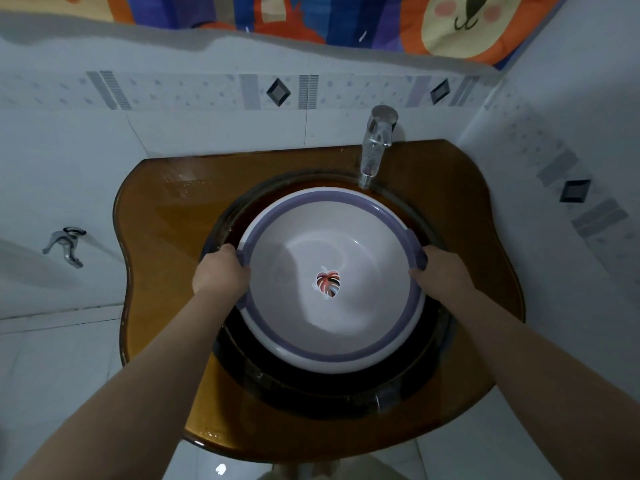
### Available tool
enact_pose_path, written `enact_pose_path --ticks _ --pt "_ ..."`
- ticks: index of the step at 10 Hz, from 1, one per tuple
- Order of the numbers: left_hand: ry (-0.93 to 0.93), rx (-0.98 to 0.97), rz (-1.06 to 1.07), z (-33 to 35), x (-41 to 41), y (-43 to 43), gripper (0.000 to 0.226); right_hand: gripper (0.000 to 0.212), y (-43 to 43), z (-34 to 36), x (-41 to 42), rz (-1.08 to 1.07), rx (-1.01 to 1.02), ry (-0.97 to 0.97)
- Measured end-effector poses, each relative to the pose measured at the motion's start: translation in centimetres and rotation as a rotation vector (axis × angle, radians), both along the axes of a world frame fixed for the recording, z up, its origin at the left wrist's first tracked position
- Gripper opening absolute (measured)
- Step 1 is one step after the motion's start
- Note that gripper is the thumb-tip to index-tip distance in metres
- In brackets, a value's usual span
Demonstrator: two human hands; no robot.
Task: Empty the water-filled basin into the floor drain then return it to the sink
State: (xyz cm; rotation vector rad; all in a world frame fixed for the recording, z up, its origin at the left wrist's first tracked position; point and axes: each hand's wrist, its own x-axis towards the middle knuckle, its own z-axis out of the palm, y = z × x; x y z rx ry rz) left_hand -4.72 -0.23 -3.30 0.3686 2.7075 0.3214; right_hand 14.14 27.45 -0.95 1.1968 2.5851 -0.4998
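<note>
A round white basin [332,327] with a purple rim and a leaf sticker on its bottom sits in the dark glass sink bowl [311,393]. Whether water is in it I cannot tell; its inside looks smooth and pale. My left hand [221,270] grips the basin's left rim, fingers curled over the edge. My right hand [438,271] grips the right rim the same way. Both forearms reach in from the bottom of the view. The floor drain is not in sight.
The sink is set in an amber glass counter [162,237] against a tiled wall. A chrome faucet [374,147] overhangs the basin's far right edge. A small wall tap [67,245] sticks out at the left. A colourful cloth [311,19] hangs above. Tiled floor [62,358] lies below.
</note>
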Motion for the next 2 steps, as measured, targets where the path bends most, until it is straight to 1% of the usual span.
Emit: enact_pose_path --ticks 1,2 --pt "-0.002 0.014 -0.003 0.34 0.23 -0.11 0.021 0.029 -0.08 0.27 0.04 -0.031 -0.053 0.008" --pt "0.04 0.062 0.013 0.54 0.7 -0.51 0.032 0.028 0.01 0.38 0.43 -0.045 0.041 0.08"
